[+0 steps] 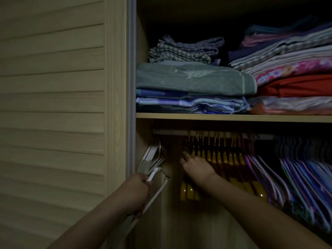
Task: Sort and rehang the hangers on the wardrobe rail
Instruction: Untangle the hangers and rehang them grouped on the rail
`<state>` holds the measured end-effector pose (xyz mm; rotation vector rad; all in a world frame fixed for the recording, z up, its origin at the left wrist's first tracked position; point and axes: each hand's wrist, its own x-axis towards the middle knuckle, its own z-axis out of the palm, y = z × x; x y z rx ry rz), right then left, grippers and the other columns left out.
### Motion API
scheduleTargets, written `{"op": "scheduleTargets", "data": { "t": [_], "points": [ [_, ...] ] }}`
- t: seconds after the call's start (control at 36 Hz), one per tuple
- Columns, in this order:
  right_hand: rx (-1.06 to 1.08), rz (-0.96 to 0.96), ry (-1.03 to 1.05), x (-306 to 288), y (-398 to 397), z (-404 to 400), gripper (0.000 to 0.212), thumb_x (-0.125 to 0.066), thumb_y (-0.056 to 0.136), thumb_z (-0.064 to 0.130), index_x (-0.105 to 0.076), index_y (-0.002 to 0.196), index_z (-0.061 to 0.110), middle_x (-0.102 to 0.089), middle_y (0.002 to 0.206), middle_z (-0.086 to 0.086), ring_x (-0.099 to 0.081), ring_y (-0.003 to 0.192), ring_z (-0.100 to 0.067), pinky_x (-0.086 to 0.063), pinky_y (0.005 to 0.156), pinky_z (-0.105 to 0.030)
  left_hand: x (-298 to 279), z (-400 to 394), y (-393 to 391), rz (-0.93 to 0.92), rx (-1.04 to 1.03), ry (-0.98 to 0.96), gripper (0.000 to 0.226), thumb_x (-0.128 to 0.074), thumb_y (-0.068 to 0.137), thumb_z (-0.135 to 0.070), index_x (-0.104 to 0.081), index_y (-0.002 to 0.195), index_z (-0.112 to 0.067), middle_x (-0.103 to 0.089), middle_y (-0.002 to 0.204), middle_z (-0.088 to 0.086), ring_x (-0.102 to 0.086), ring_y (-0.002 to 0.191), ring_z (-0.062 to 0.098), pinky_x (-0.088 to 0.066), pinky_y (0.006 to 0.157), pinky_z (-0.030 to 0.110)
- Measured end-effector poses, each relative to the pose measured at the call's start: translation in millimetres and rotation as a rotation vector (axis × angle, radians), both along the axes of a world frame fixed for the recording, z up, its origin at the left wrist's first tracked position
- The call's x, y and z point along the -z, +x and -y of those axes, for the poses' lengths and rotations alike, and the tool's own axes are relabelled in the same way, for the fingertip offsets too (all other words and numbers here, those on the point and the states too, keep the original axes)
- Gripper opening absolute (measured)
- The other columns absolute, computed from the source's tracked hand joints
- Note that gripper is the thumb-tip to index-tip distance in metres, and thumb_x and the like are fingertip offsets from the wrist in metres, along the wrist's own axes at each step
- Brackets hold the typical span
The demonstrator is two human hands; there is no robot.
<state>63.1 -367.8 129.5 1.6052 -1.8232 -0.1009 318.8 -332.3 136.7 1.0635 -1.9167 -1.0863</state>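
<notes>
From the head view, the wardrobe stands open in dim light, and the rail runs under the shelf, which carries folded linen. The left hand has its grip closed round a bundle of white hangers, held low at the left end of the wardrobe, just beside the side wall; their hooks point up toward the rail, though whether any hook is on it cannot be told in the dark. The right hand reaches into the yellow hangers that hang on the rail, its fingers spread and loosely laid against the leftmost ones (no firm hold shows). Further right hang purple and blue hangers, packed close. The step in hand looks to be grouping by colour: the right hand seems to be pushing the yellow set rightward to open a gap at the rail's left end. The next move likely calls for lifting the white bundle so its hooks clear and catch the rail in that gap, keeping them from tangling.
</notes>
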Motion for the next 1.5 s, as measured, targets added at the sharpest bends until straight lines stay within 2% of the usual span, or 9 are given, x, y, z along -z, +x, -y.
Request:
{"op": "scheduleTargets", "data": {
  "t": [0.25, 0.42, 0.53, 0.64, 0.72, 1.0, 1.11, 1.31, 1.5],
  "points": [
    [-0.011, 0.141, -0.026, -4, 14, 5, 0.075, -0.073, 0.083, 0.020, -0.035, 0.147, 0.023, -0.032, 0.156, -0.014, -0.042, 0.136, -0.033, -0.044, 0.104, -0.046, -12, 22, -26, 0.008, -0.070, -0.037, 0.023, -0.042, 0.105, -0.024, -0.061, 0.102, -0.012, -0.058, 0.070, 0.012, -0.052, 0.040, 0.020, -0.042, 0.040, 0.026],
    [-0.052, 0.277, -0.082, -13, 24, -17, 0.091, -0.074, 0.081, 0.021, -0.019, 0.153, 0.029, -0.014, 0.161, -0.011, -0.039, 0.138, -0.031, -0.042, 0.107, -0.042, -27, 55, -63, 0.019, -0.171, -0.044, 0.021, -0.037, 0.104, -0.014, -0.051, 0.120, -0.013, -0.064, 0.099, 0.018, -0.055, 0.048, 0.024, -0.043, 0.037, 0.024],
    [-0.097, 0.325, -0.065, -25, 26, -50, 0.082, -0.070, 0.087, 0.021, -0.022, 0.153, 0.030, -0.014, 0.161, -0.008, -0.034, 0.141, -0.028, -0.040, 0.111, -0.039, -33, 84, -87, -0.008, -0.151, -0.071, 0.038, -0.038, 0.100, -0.008, -0.052, 0.134, -0.013, -0.057, 0.127, 0.020, -0.067, 0.086, 0.038, -0.043, 0.037, 0.022],
    [-0.139, 0.313, -0.049, -24, 23, -76, 0.075, -0.065, 0.091, 0.018, -0.024, 0.153, 0.029, -0.014, 0.160, -0.006, -0.034, 0.140, -0.024, -0.041, 0.110, -0.035, -39, 110, -103, 0.002, -0.160, -0.067, 0.029, -0.047, 0.096, -0.016, -0.063, 0.118, -0.004, -0.066, 0.105, 0.026, -0.068, 0.080, 0.039, -0.058, 0.068, 0.043],
    [-0.136, 0.313, -0.038, -22, 14, -82, 0.074, -0.064, 0.092, 0.018, -0.023, 0.153, 0.030, -0.014, 0.159, -0.006, -0.032, 0.141, -0.024, -0.039, 0.112, -0.037, -44, 137, -124, 0.050, -0.178, -0.093, 0.033, -0.047, 0.097, -0.016, -0.063, 0.116, 0.005, -0.066, 0.113, 0.029, -0.066, 0.101, 0.044, -0.057, 0.086, 0.046],
    [-0.096, 0.378, -0.007, -5, -25, -90, 0.065, -0.063, 0.091, 0.028, -0.030, 0.147, 0.035, -0.019, 0.156, 0.000, -0.025, 0.142, -0.023, -0.031, 0.115, -0.038, -47, 173, -178, 0.240, -0.141, -0.147, 0.035, -0.047, 0.100, -0.019, -0.062, 0.123, 0.003, -0.065, 0.123, 0.020, -0.064, 0.111, 0.035, -0.047, 0.073, 0.030],
    [-0.093, 0.368, -0.038, 2, -34, -99, 0.058, -0.063, 0.090, 0.030, -0.037, 0.142, 0.034, -0.025, 0.151, 0.001, -0.029, 0.137, -0.020, -0.036, 0.110, -0.034, -35, 170, -182, 0.182, -0.136, -0.124, 0.035, -0.047, 0.098, -0.017, -0.061, 0.122, 0.004, -0.065, 0.121, 0.023, -0.065, 0.109, 0.037, -0.056, 0.084, 0.038],
    [-0.158, 0.431, -0.161, -18, -24, -86, 0.045, -0.058, 0.094, 0.031, -0.047, 0.138, 0.029, -0.038, 0.138, 0.006, -0.038, 0.126, -0.015, -0.042, 0.104, -0.029, -41, 167, -176, -0.105, -0.068, 0.109, 0.026, -0.039, 0.103, -0.010, -0.056, 0.087, 0.000, -0.048, 0.062, 0.011, -0.043, 0.047, 0.021, -0.038, 0.044, 0.025],
    [-0.245, 0.428, -0.239, -28, 2, -62, 0.034, -0.054, 0.096, 0.033, -0.054, 0.131, 0.029, -0.044, 0.135, 0.005, -0.042, 0.120, -0.014, -0.046, 0.100, -0.030, -29, 166, -176, -0.208, -0.119, 0.207, 0.037, -0.033, 0.106, -0.015, -0.050, 0.136, -0.002, -0.052, 0.072, 0.015, -0.043, 0.047, 0.021, -0.037, 0.038, 0.021]
  ]
}}
